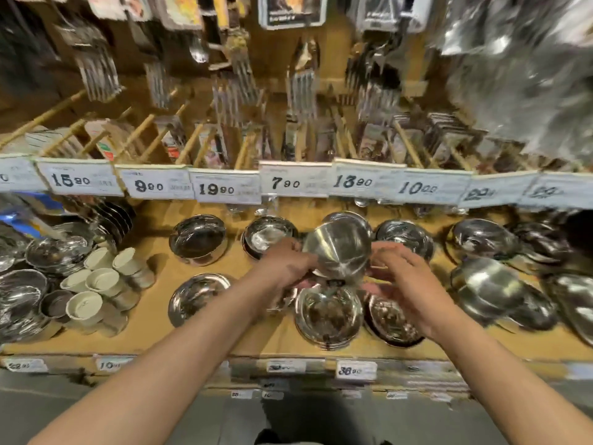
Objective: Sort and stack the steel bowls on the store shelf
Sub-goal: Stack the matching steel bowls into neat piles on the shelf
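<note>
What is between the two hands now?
In the head view, a tilted steel bowl sits between the left hand and the right hand, raised above the bowl stack.

Two bare hands are meeting over a tan wooden store shelf (154, 303) — the left hand (285, 264) and right hand (407, 281) are holding a tilted shiny steel bowl (340, 248) between them, above a stack of round steel bowls (327, 316). White paper cups (96, 281) are lying at the left — white price tags (224, 189) are hanging above.

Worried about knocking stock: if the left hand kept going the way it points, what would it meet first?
Probably the tilted steel bowl the left hand already touches at its rim; depth beyond is unclear.
</note>
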